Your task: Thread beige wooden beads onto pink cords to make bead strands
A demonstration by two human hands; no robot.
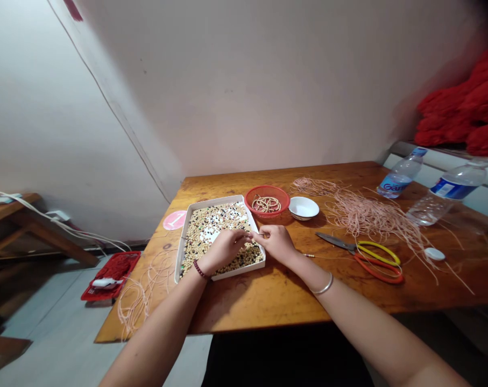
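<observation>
My left hand (223, 250) and my right hand (276, 243) meet fingertip to fingertip above a white tray (182, 242) of mixed beans and dark beads (203, 239). Both hands seem to pinch a thin cord (308, 255), which runs off to the right, but the fingers hide the exact grip. A white card (211, 235) lies on the beads. Just beyond the hands stands a red plastic basket (267, 200) holding coiled beaded cords (266, 203). Scissors with yellow and orange handles (373, 262) lie right of my right hand.
The wooden table (244, 301) also holds a white bowl (303, 208), peach cord strands (368, 215), two plastic bottles (401, 174), a bottle cap (435, 253) and a pink numbered disc (174, 220). Walls close the far side. Red yarn (461, 113) sits right; a red tray (110, 275) lies on the floor.
</observation>
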